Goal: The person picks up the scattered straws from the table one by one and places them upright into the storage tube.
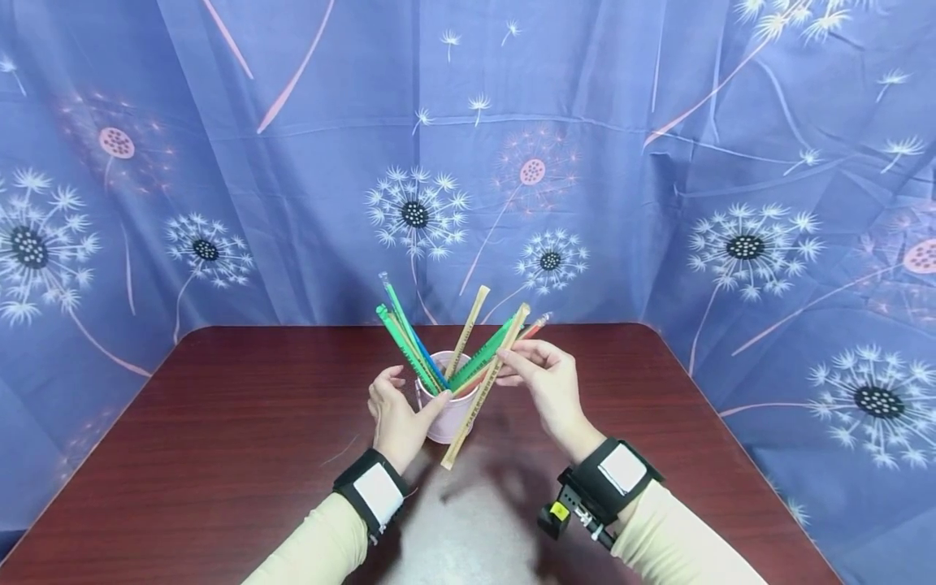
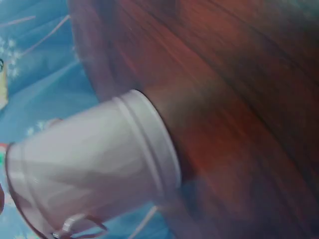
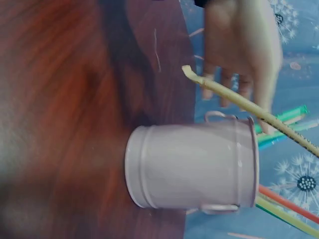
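Observation:
A pale pink pail [image 1: 437, 426] stands on the table with several long, thin wrapped sticks leaning out of it, green, blue, tan and orange; they look like straws. My right hand [image 1: 550, 386] pinches a tan paper-wrapped straw [image 1: 474, 406], which slants across the front of the pail, its lower end outside. At the pail's left side is my left hand [image 1: 398, 418], thumb stretched to the rim and fingers loosely extended. In the right wrist view, the left hand [image 3: 244, 45] shows above the pail [image 3: 194, 167]. The left wrist view shows the pail's wall [image 2: 94, 164] and small side handle [image 2: 79, 226].
The dark red wooden table [image 1: 241, 422] has a glossy light reflection at its front. A blue curtain [image 1: 307, 187] with dandelion prints hangs behind and at both sides. A thin pale strand [image 3: 157, 50] lies on the table left of the pail.

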Available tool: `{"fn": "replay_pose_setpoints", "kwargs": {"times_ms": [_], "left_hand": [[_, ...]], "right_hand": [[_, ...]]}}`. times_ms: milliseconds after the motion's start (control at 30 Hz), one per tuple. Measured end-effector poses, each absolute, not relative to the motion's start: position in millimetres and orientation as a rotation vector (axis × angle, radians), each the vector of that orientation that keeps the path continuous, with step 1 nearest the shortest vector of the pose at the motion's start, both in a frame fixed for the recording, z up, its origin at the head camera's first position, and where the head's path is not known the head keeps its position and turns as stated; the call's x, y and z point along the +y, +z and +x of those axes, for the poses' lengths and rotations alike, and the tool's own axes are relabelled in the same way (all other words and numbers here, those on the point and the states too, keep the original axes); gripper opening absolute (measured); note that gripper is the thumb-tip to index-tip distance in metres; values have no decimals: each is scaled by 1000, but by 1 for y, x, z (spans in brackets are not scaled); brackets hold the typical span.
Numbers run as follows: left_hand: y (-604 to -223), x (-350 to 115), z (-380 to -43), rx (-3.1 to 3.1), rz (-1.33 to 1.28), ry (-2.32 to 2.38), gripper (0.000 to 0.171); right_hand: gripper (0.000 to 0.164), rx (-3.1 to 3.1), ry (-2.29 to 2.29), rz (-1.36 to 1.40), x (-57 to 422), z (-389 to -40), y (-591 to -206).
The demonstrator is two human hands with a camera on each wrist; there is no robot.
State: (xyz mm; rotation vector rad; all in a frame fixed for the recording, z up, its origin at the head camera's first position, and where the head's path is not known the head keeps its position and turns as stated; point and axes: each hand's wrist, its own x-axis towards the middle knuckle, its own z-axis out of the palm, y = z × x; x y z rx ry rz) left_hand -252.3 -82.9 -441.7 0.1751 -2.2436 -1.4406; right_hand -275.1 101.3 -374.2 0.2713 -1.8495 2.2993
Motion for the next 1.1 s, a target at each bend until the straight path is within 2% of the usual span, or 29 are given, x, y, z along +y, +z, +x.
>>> {"fn": "replay_pose_setpoints", "kwargs": {"times_ms": [133, 367, 600, 1100], "left_hand": [[-445, -89, -260, -2376, 125, -1526, 82], [-446, -93, -265, -2471, -74, -1520, 61], [-442, -93, -261, -2515, -9, -1445, 60], [-439, -92, -259, -2544, 17, -1434, 60]], "right_hand": [[7, -1813, 2275, 248, 109, -282, -365], [12, -1718, 2268, 192, 116, -294, -351], [5, -1673, 2221, 116, 112, -302, -347], [5, -1681, 2159, 100, 104, -307, -356]]}}
